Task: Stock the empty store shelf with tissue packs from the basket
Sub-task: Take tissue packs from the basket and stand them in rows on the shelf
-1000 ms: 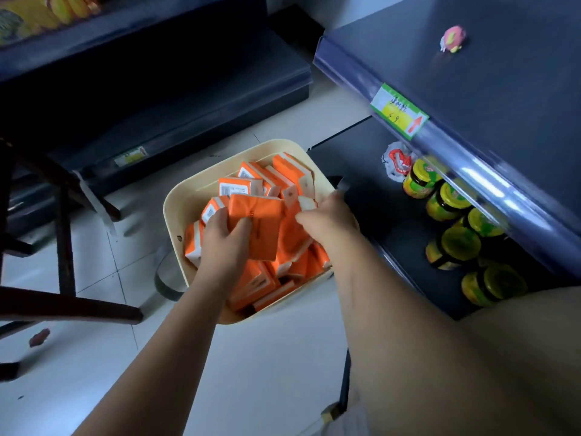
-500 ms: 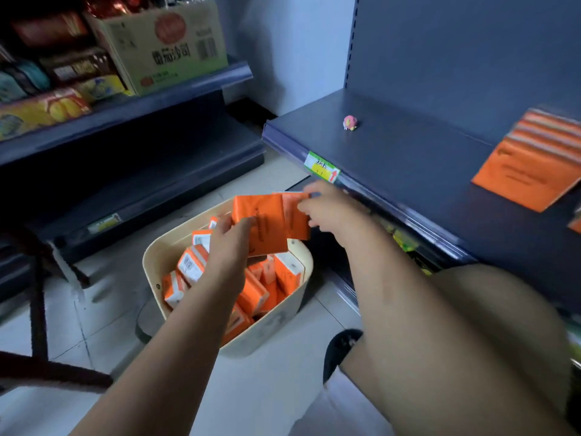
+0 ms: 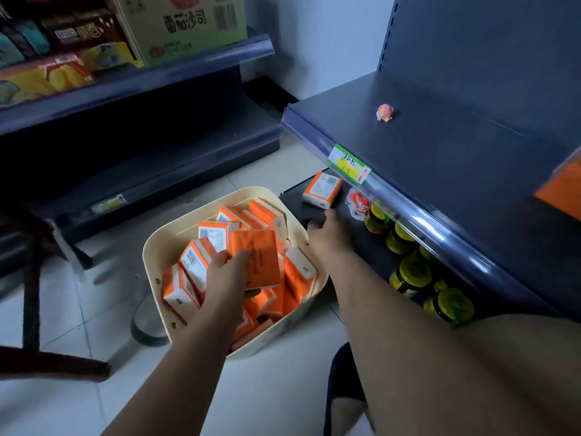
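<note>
The left hand (image 3: pixel 226 275) is closed round a pack (image 3: pixel 256 259) over the basket (image 3: pixel 176 234); the right hand (image 3: pixel 327 236) is spread, empty, just below a second pack (image 3: pixel 322 190).

Upper shelf (image 3: pixel 456 146) ahead of you: wide bare deck. Only small pink toy (image 3: pixel 384 112) near back, orange packs (image 3: pixel 559 190) at far right edge.

Price-tag rail (image 3: pixel 347 163) overhangs lower shelf (image 3: pixel 298 215), gap beneath is low. Your right hand (image 3: pixel 327 234) sits at its mouth.

Inside: jars (image 3: pixel 415 272) fill right part, loose tissue pack (image 3: pixel 322 190) lies at left front.

Basket (image 3: pixel 157 247) stands against lower shelf. Your left hand (image 3: pixel 226 278) with held pack (image 3: pixel 256 259) covers its middle.
</note>
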`<state>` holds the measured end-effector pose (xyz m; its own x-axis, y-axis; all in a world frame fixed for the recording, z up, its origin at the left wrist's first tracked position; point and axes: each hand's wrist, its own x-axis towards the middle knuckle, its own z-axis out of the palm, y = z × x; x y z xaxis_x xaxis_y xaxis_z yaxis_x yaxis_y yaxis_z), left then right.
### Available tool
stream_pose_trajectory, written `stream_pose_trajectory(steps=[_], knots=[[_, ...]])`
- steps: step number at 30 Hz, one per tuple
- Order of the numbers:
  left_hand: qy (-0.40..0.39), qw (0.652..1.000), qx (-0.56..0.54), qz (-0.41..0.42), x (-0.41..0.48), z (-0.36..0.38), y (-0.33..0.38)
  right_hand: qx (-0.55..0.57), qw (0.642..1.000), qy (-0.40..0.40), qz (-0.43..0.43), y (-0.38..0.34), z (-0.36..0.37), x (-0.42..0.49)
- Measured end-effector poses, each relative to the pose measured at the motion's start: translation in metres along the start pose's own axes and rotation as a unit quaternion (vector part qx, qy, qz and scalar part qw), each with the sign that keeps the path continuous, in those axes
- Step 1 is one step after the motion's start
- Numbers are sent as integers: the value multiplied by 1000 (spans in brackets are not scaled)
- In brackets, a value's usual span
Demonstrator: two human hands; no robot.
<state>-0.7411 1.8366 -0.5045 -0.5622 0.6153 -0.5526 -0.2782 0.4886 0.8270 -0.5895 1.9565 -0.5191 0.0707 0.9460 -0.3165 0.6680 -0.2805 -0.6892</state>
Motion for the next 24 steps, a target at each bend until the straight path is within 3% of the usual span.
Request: stream_pose_trajectory(steps=[3, 7, 16, 20, 24], knots=[[-13, 1000, 5, 14, 15, 4, 0, 15, 999, 36, -3, 1, 6, 32], [-23, 999, 20, 37, 38, 6, 0, -52, 996, 57, -36, 6, 10, 84], [-41, 998, 21, 43, 73, 11, 1, -249, 955, -60, -150, -1, 18, 172], [-26, 998, 15, 50, 76, 11, -4, -233, 966, -25, -113, -8, 21, 170], [-26, 999, 1, 27, 73, 12, -1, -178, 983, 36, -9, -11, 29, 163]])
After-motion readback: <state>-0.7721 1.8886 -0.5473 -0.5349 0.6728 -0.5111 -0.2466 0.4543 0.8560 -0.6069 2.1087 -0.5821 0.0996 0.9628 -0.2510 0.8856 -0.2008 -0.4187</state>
